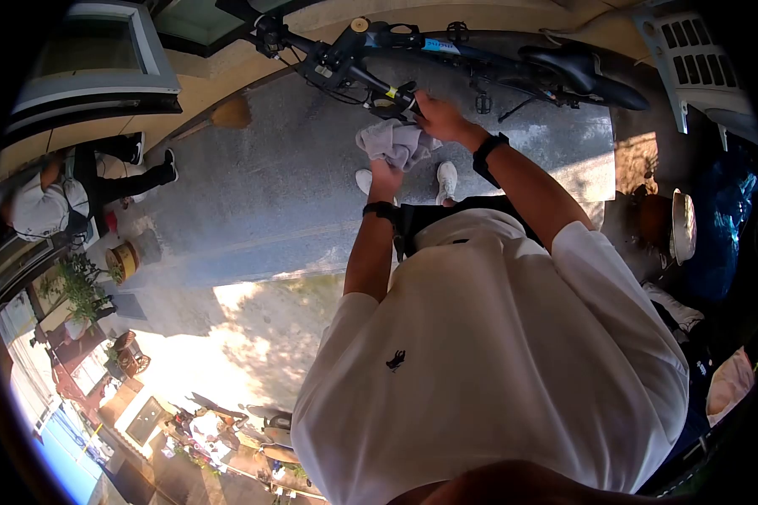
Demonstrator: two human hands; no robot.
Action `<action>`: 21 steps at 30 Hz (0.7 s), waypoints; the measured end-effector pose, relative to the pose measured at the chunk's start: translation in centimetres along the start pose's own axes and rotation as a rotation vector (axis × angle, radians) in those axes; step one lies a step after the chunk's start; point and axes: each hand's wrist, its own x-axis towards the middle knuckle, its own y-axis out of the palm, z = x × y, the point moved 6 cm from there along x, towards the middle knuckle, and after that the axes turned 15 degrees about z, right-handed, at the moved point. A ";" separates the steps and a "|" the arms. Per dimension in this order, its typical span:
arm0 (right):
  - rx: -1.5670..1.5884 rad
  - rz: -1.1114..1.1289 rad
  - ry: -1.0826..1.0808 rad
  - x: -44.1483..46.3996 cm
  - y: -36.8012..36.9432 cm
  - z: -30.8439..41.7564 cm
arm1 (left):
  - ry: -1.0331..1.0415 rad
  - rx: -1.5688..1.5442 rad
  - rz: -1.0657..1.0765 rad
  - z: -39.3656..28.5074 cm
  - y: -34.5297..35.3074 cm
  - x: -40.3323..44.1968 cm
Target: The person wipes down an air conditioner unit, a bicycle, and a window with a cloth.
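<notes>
My left hand (386,178) is closed around a bunched grey cloth (393,141), which hides most of its fingers. A dark bicycle (472,52) stands along the wall in front of me, its handlebar (370,82) pointing toward me. At the near end of that bar, my right hand (440,118) is closed on the handlebar grip (404,101), just above and right of the cloth. The cloth sits close to the bar end; whether they touch I cannot tell. The black saddle (556,63) is off to the right.
Another person (50,202) in a white top and dark trousers is at the left. A broom (230,113) lies by the wall near an open window (101,50). An air-conditioner unit (699,50) and a white basin (683,225) are at right. A potted plant (82,286) is left.
</notes>
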 end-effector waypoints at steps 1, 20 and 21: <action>0.000 -0.019 0.010 -0.1 -0.2 0.0 | -0.011 0.009 0.016 -0.1 -0.6 0.7; 0.122 0.019 0.021 -0.2 0.2 0.1 | -0.407 0.923 -0.015 -3.2 1.0 -1.5; 0.124 0.006 0.014 0.2 0.0 -0.1 | -0.502 0.831 -0.099 -4.0 0.5 -1.2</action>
